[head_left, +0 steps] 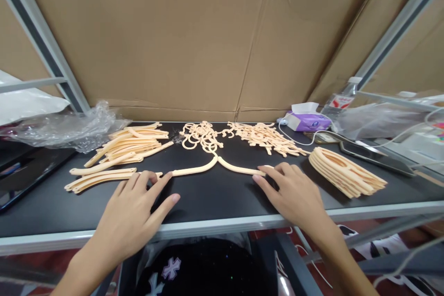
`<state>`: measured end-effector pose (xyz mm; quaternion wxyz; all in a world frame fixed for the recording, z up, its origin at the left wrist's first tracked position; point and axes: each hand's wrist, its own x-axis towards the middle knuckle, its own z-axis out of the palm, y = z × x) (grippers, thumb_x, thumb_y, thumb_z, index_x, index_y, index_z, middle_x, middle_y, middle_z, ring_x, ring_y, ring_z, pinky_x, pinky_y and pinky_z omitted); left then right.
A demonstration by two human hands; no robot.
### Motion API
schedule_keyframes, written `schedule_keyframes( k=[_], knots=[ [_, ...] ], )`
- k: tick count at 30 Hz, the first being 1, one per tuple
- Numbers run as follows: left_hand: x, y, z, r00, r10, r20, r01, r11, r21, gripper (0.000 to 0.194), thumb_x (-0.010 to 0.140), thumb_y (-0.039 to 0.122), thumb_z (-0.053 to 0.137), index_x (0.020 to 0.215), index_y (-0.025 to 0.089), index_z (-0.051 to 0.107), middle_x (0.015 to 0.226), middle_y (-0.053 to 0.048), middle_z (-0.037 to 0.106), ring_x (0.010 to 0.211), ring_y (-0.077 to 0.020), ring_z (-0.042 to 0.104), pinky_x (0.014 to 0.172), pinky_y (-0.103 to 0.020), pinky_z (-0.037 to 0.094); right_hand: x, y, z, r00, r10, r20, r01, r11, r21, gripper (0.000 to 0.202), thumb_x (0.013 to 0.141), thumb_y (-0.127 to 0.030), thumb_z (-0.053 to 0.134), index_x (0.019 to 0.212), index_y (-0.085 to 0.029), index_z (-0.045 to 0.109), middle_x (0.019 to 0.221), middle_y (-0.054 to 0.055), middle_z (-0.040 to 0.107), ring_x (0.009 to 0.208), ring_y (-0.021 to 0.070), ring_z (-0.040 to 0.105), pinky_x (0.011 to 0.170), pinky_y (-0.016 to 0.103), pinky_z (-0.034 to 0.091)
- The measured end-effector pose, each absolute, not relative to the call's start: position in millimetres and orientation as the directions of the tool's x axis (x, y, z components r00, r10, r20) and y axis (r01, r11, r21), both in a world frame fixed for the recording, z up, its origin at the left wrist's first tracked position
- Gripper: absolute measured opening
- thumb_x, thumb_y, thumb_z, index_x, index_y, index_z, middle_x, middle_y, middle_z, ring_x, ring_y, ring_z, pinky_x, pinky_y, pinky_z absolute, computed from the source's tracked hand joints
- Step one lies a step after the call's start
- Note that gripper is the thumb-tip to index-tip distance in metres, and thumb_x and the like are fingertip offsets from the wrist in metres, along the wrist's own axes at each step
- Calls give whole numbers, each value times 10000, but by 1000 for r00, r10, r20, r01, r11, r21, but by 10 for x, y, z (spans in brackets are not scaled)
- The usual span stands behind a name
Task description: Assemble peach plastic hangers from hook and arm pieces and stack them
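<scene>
Here, left hand (133,208) spread, right hand (296,192) pinching curved strip (239,168); room on black tabletop (215,200) between strip, front edge (222,227).

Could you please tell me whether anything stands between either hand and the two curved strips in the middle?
Nothing visible does: the left hand has a fingertip at the outer end of the left strip, and the right hand has fingertips at the outer end of the right strip.

Bare forearms (82,263); black clothing (208,266), pale patches (171,268)
</scene>
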<state>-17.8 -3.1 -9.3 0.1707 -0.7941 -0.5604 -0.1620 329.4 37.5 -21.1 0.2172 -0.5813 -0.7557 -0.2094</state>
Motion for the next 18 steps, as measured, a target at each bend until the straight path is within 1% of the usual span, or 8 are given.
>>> schedule_keyframes(
  k=[2,5,7,9,11,13,15,18],
  knots=[
    [-180,-34,-108,329,830,450,941,-326,-86,500,986,507,399,1333,218,614,1109,-115,620,1007,-302,590,879,-465,463,3299,376,-212,-254,783,568,948,317,-12,349,974,-487,476,1097,-267,718,1036,93,691,942,272,617,811,426,503],
    [-179,-36,-113,328,833,446,942,-326,-83,498,980,510,417,1332,218,616,1115,-115,622,1014,-302,587,893,-463,455,3311,379,-209,-304,798,520,880,445,-169,300,981,-439,493,1106,-251,690,1146,79,687,1079,264,614,928,428,503],
    [-175,-38,-111,321,834,448,944,-320,-82,501,980,514,417,1330,216,617,1115,-118,622,1011,-301,585,889,-461,454,3318,376,-210,-293,818,495,848,461,-261,294,958,-443,544,1141,-242,654,1178,76,682,1099,260,622,951,427,508],
    [-170,-42,-107,321,833,451,944,-322,-78,499,982,511,417,1329,214,618,1115,-118,620,1007,-299,584,885,-463,456,3324,372,-217,-270,824,498,827,463,-319,328,924,-448,604,1173,-236,631,1186,80,680,1078,261,636,947,433,520],
    [-166,-47,-104,323,831,452,942,-330,-67,495,980,509,423,1326,213,620,1118,-117,617,1004,-300,585,886,-468,458,3333,371,-231,-284,798,532,793,507,-338,260,926,-407,615,1119,-237,656,1136,75,698,1079,257,636,945,425,526],
    [-163,-51,-100,318,832,455,941,-334,-46,491,977,510,433,1323,217,623,1124,-117,614,1010,-300,584,895,-469,459,3343,375,-249,-317,754,575,756,567,-327,162,955,-341,576,1014,-243,691,1036,64,719,1085,249,631,935,407,532],
    [-164,-52,-98,306,838,452,941,-337,-13,489,973,514,442,1327,228,619,1126,-116,611,1016,-296,581,904,-463,461,3356,380,-267,-335,719,609,731,606,-313,166,972,-289,545,939,-249,703,937,52,726,1065,242,634,900,390,545],
    [-169,-51,-98,293,853,433,939,-342,39,471,974,512,446,1337,260,607,1140,-108,603,1035,-288,572,930,-467,460,3370,386,-282,-338,690,640,708,635,-310,149,961,-255,562,914,-250,703,888,43,723,1024,235,641,873,380,556]
  ],
)
